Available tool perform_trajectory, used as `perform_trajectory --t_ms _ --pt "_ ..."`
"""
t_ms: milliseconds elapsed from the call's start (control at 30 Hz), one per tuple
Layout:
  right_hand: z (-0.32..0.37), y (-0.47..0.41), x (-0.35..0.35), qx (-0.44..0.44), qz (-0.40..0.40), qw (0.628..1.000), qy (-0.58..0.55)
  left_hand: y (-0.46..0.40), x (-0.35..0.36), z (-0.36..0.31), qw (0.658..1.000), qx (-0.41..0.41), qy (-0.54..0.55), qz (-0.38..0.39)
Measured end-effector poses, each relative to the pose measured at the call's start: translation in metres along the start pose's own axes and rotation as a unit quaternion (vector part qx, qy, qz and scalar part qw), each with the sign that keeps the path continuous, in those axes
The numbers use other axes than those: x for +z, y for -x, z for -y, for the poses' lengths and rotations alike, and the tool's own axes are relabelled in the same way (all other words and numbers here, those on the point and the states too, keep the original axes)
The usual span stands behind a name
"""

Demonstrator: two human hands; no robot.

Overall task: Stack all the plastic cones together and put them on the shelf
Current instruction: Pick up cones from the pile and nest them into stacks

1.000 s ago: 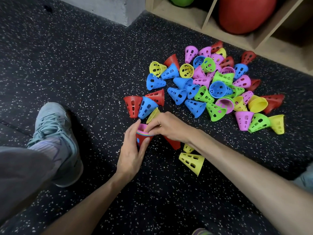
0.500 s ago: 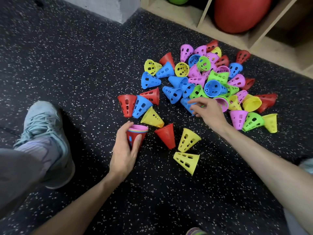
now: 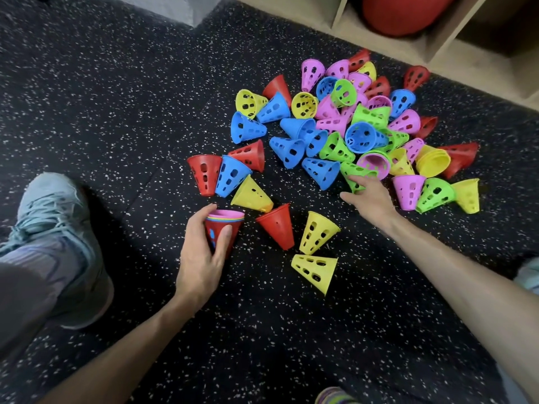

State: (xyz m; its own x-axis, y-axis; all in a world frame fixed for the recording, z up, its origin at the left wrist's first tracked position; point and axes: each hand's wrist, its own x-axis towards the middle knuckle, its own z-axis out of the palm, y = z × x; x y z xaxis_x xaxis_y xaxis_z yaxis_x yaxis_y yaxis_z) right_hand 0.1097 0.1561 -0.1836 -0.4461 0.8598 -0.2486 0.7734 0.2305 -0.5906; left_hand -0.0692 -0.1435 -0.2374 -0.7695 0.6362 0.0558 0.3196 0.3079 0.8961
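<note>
The left hand (image 3: 201, 255) grips a short stack of nested plastic cones (image 3: 224, 228), red outermost with a pink rim on top, thumb and fingers curled round its sides; the stack stands wide end up on the black speckled rubber floor (image 3: 116, 112). The right hand (image 3: 369, 196) reaches into the heap of loose perforated plastic cones (image 3: 350, 126) in blue, green, pink, yellow and red, its fingers touching a green perforated cone (image 3: 354, 173) that lies on its side; whether they have closed round it I cannot tell. A red cone (image 3: 277, 227) and two yellow cones (image 3: 318, 233) lie between the hands; the wooden shelf (image 3: 437, 51), holding a large red ball (image 3: 402, 13), runs along the far edge beyond the heap; a grey lace-up shoe (image 3: 55, 228) rests on the floor at left.
</note>
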Motion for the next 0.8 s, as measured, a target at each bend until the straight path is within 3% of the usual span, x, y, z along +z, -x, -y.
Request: perform_trajectory --t_ms 167,333,533,800 --pt "0.015 0.028 -0.024 -0.044 -0.085 0.995 0.019 0.0 -0.001 -0.003 1.0 -0.014 0.005 0.0" --pt "0.031 0.084 -0.068 -0.065 -0.089 0.994 0.004 0.01 -0.007 -0.034 0.997 -0.057 0.054 0.015" --pt "0.073 0.165 -0.097 -0.111 -0.049 0.988 -0.094 0.039 -0.025 -0.118 0.991 0.027 0.108 0.078" --pt "0.112 0.303 -0.118 -0.211 0.019 0.969 -0.126 0.114 -0.063 -0.204 0.968 0.131 0.151 0.154"
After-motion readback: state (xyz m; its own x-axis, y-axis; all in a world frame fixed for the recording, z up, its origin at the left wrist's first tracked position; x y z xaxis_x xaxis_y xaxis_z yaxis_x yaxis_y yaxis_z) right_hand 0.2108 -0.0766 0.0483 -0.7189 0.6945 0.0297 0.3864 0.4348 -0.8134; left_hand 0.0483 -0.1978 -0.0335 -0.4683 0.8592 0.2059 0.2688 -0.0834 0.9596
